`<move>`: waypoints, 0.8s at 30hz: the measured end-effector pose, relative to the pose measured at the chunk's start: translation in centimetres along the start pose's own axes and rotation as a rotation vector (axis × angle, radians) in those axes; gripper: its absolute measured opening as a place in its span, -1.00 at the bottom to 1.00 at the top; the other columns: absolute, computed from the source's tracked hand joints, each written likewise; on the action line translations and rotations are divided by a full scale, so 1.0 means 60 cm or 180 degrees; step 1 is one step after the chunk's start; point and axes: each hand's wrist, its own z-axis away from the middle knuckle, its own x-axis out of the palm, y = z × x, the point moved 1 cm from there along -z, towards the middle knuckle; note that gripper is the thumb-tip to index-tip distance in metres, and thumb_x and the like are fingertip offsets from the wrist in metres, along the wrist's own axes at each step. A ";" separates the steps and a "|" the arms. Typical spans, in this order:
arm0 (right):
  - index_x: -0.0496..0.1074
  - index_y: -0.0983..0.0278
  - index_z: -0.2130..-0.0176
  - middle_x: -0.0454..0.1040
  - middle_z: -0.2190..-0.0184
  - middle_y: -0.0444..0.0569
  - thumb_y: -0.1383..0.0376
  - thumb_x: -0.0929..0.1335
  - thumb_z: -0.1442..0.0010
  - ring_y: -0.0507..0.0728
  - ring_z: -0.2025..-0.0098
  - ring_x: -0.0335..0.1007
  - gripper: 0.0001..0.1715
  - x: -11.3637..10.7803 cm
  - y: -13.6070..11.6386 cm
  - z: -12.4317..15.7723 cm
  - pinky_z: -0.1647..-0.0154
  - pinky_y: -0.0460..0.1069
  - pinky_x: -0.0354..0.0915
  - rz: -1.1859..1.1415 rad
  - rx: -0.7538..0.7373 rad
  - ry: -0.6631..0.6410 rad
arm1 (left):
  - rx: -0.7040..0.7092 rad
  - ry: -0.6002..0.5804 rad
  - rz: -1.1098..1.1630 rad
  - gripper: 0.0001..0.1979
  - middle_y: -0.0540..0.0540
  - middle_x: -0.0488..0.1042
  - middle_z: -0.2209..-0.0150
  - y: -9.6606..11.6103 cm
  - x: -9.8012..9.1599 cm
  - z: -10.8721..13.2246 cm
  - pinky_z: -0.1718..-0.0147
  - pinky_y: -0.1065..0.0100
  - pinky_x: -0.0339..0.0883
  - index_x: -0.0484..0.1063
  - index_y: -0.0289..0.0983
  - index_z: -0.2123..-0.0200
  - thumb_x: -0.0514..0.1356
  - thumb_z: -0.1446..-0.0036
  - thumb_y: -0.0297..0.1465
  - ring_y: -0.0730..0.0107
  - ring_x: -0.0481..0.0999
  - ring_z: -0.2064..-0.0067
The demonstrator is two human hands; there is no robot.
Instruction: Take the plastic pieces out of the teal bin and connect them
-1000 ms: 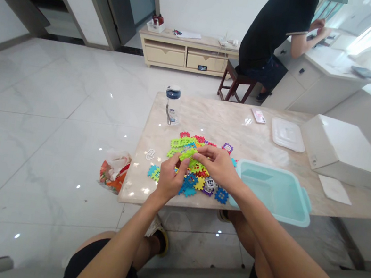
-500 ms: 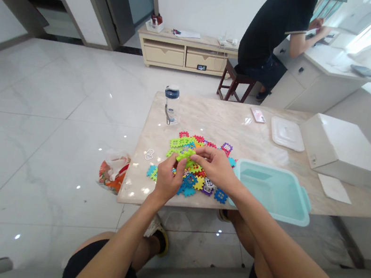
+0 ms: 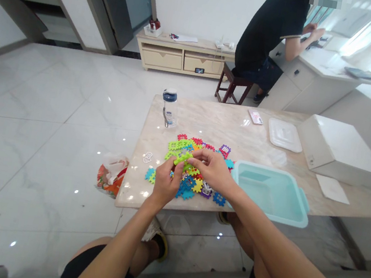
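Between my two hands is a lime-green interlocking toy tile (image 3: 183, 158) with notched edges, raised above a heap of similar pieces. My left hand (image 3: 167, 178) pinches its left side between thumb and fingers. From the right, my right hand (image 3: 215, 169) grips the other side with its fingertips. Beneath them the pile of colourful tiles (image 3: 189, 185) spreads over the table, in blue, yellow, red, purple and green. A small white openwork piece (image 3: 147, 157) lies apart at the left. Whether the held green part is one tile or several joined, I cannot tell.
A teal plastic tub (image 3: 269, 192) stands right of the pile on the marble table (image 3: 210, 119). Behind are a clear bottle (image 3: 169, 110), a white lid (image 3: 285, 135) and a white box (image 3: 344, 148). A person in black (image 3: 271, 29) sits at a far desk.
The view has shifted slightly. The green tile stays between both hands, its angle a little changed and its face showing more.
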 end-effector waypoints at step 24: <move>0.61 0.21 0.18 0.70 0.27 -0.04 0.15 0.50 -0.27 0.17 0.19 0.64 -0.81 0.003 0.002 -0.001 0.16 0.03 0.46 -0.0026 -0.0003 -0.0049 | 0.0065 -0.0122 -0.0032 -0.69 0.03 0.43 0.55 0.001 -0.008 -0.003 0.37 0.32 0.26 0.41 -0.17 0.32 0.10 -0.48 -0.18 0.32 0.44 0.48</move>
